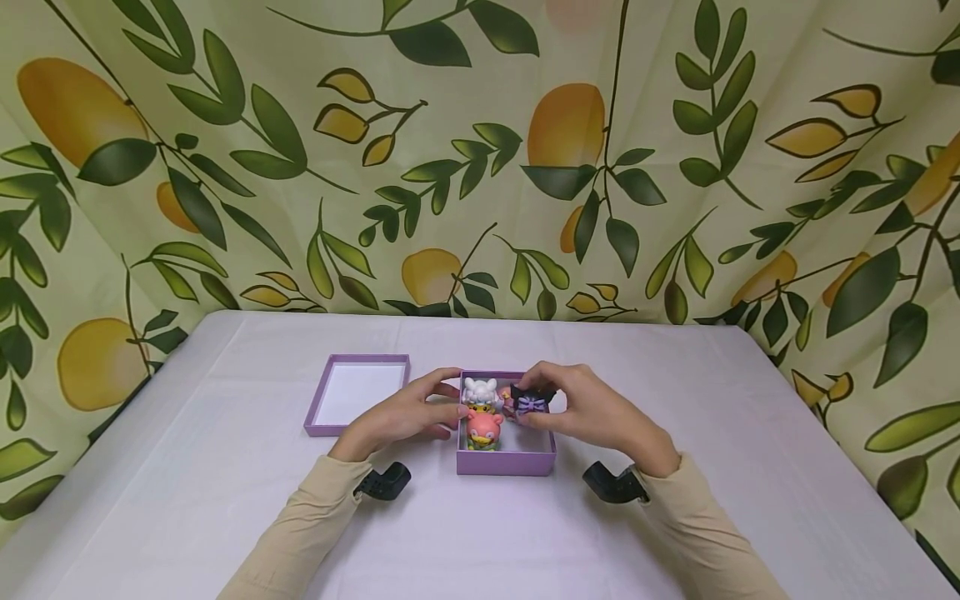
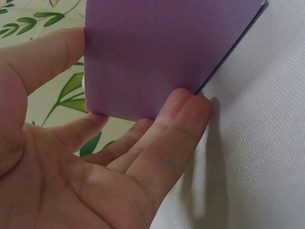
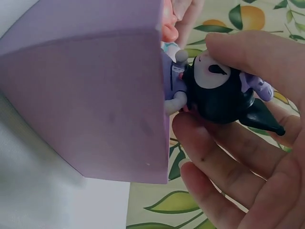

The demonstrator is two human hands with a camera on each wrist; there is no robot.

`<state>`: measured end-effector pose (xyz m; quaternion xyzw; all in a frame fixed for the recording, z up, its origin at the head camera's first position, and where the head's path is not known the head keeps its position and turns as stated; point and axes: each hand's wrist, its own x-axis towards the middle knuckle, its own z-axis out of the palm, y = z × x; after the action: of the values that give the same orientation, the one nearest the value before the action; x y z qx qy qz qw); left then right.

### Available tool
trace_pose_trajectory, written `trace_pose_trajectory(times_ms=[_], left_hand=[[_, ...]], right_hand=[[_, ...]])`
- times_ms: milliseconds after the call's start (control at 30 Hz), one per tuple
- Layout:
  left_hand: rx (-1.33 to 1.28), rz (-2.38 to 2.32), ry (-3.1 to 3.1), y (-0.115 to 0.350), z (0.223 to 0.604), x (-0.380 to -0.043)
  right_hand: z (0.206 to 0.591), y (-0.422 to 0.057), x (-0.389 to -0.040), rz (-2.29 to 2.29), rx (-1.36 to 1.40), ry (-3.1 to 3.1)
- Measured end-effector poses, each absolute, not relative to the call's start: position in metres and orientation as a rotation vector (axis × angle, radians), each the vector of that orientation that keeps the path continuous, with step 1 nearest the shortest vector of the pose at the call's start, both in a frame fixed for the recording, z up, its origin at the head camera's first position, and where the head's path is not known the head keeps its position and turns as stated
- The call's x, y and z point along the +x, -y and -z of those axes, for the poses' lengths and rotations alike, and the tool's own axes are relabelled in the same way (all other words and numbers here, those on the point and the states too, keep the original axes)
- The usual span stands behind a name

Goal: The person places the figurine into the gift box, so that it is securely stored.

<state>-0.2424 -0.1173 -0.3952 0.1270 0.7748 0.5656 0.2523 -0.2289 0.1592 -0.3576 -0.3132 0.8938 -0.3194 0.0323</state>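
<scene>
A purple open box (image 1: 506, 464) stands on the table with several small figurines in it. My right hand (image 1: 588, 412) pinches a black-hooded figurine (image 1: 531, 405) with a purple bow at the box's right side. In the right wrist view its white face and black pointed hood show between thumb and fingers, and its lower body passes behind the box wall. On the left, my left hand (image 1: 405, 417) holds the box's side wall, thumb at the rim and fingers against the outside. A pink figurine (image 1: 483, 428) and a white-eared figurine (image 1: 480, 393) occupy the box's left half.
Left of the box lies a shallow purple-rimmed lid (image 1: 360, 396), white inside. A white cloth covers the table (image 1: 480, 542). Behind it hangs a leaf-and-fruit curtain (image 1: 465, 192). Another pinkish figurine (image 1: 508, 402) is partly hidden beside the black-hooded one.
</scene>
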Motion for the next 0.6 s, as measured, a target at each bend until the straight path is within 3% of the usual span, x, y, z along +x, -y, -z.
trace_pose_trajectory(times_ms=[600], left_hand=[[0.386, -1.555, -2.095, 0.1179, 0.3962, -0.2427]], right_hand=[[0.3615, -0.152, -0.2267, 0.881, -0.946, -2.685]])
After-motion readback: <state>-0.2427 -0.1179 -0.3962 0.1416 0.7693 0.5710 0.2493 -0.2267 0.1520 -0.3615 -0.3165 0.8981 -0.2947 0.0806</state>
